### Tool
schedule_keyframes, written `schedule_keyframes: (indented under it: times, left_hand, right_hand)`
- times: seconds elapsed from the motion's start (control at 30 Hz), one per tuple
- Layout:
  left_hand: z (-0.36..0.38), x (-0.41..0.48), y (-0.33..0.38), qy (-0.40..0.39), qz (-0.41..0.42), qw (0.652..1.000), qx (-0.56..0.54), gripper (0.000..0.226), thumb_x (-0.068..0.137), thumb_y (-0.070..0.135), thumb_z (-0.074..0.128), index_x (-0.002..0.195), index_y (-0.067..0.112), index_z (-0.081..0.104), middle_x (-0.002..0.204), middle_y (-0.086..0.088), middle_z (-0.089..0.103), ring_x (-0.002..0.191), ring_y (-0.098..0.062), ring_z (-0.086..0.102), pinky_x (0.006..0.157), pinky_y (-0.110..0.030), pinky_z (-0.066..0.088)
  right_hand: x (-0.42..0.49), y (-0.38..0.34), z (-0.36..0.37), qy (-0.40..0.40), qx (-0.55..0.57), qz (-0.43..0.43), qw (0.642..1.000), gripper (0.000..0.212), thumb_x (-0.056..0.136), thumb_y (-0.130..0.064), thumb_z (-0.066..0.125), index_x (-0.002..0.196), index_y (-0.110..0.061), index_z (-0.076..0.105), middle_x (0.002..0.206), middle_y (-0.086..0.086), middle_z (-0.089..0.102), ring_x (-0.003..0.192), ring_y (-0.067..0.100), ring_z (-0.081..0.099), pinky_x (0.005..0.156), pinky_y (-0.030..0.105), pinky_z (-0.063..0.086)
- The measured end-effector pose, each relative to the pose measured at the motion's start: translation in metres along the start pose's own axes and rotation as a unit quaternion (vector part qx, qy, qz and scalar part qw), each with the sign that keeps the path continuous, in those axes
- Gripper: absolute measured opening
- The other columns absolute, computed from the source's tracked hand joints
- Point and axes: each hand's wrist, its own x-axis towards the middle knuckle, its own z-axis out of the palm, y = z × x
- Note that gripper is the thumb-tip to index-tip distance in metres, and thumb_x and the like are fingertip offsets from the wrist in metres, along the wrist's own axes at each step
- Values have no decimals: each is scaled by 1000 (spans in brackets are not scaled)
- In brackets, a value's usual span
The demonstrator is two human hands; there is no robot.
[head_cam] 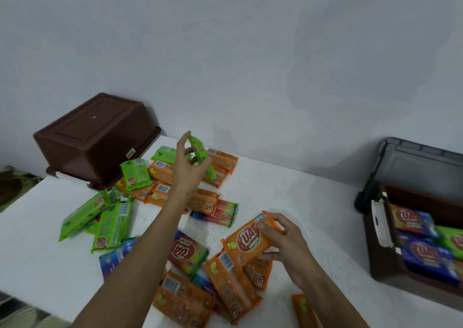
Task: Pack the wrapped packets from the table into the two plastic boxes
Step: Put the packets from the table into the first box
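L hand [186,169] – glossy green packet [199,152], R hand [288,242] – crinkly orange packet [250,240]

"KUAT" on orange packet [246,240]

Honestly this looks like a spare room in someone's home, or maybe a little shop's back room, can't tell which. Bare pale painted wall [250,52], plain white worktop [313,202] shoved against it. There's an upturned brown plastic box [95,137], a second brown box [383,265] and a heap of same-brand wrapped packets [112,225]. Patterned cloth [15,185] down low at the left.
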Motion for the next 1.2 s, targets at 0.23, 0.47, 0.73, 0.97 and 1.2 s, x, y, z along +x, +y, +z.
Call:
schedule_keyframes:
  times: [0.23,0.47,0.73,0.97,1.2]
  left_hand:
    - [12,-36,21,4,-114,961,-251,36,92,8,60,122,28,54,107,-9,66,84,-18,70,66,-39,59]
    - [49,-81,29,-39,-142,944,-294,28,94,11,56,121,3,60,113,-14,67,104,-30,64,84,-45,55]
    - [129,-131,60,-61,-138,941,-304,13,95,11,54,103,14,64,85,1,71,78,-11,68,63,-29,58]
    - [209,-163,69,-96,-101,945,-296,14,95,11,56,107,15,60,98,-5,67,89,-15,64,77,-26,54]
    - [282,-192,68,-66,-128,967,-212,22,91,26,64,112,26,58,105,-1,67,95,-13,62,78,-27,44]
  right_hand:
    - [-16,-14,-26,10,27,-22,999,28,88,-18,70,115,-15,59,107,15,69,91,28,73,71,53,60]
    - [-44,-29,-72,3,53,-64,997,30,90,-11,67,118,-8,60,108,16,71,95,31,72,78,53,59]
    - [-78,-41,-150,16,83,-79,993,30,88,-11,68,117,-9,62,109,13,72,100,32,71,86,53,57]
    - [-100,-47,-232,63,105,-101,987,37,81,-13,72,116,-8,62,107,16,73,97,32,72,78,49,59]
    - [-110,-56,-313,127,51,-119,983,36,81,-20,73,114,-8,64,104,13,74,92,26,74,69,40,61]
